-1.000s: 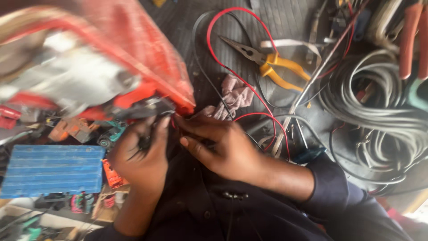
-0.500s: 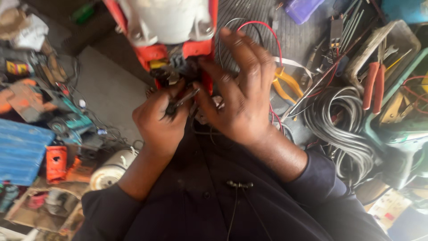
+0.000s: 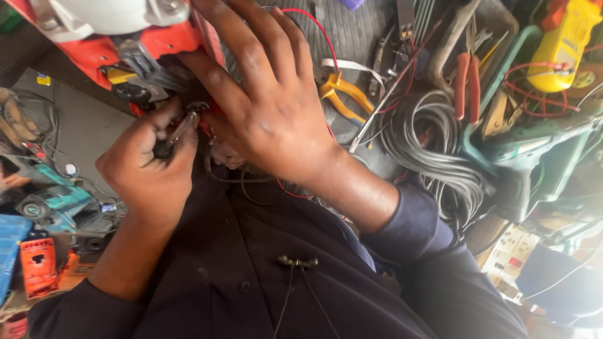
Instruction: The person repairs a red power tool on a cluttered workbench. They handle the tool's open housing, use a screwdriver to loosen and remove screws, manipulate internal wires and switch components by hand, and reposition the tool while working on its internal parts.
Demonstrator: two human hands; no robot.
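A red and white power tool (image 3: 119, 28) lies across the top left, over my lap. My left hand (image 3: 151, 169) grips a small dark-handled tool (image 3: 173, 135) whose metal tip points into the red body near a wire. My right hand (image 3: 270, 107) lies flat over the tool's red housing, fingers spread toward the top. A thin red wire (image 3: 314, 28) loops out from under my right hand. The spot where the tip meets the housing is partly hidden by my fingers.
Yellow-handled pliers (image 3: 342, 97) lie just right of my right hand. A coil of grey cable (image 3: 433, 144), red-handled pliers (image 3: 468, 78), a yellow meter (image 3: 562, 44) and a green power tool (image 3: 534, 157) crowd the right. Teal and orange tools (image 3: 44, 207) lie at the left.
The view has shifted, so the red tool now sits higher and larger in view. My right hand has spread flat over the housing, and my left hand stays on the small tool.
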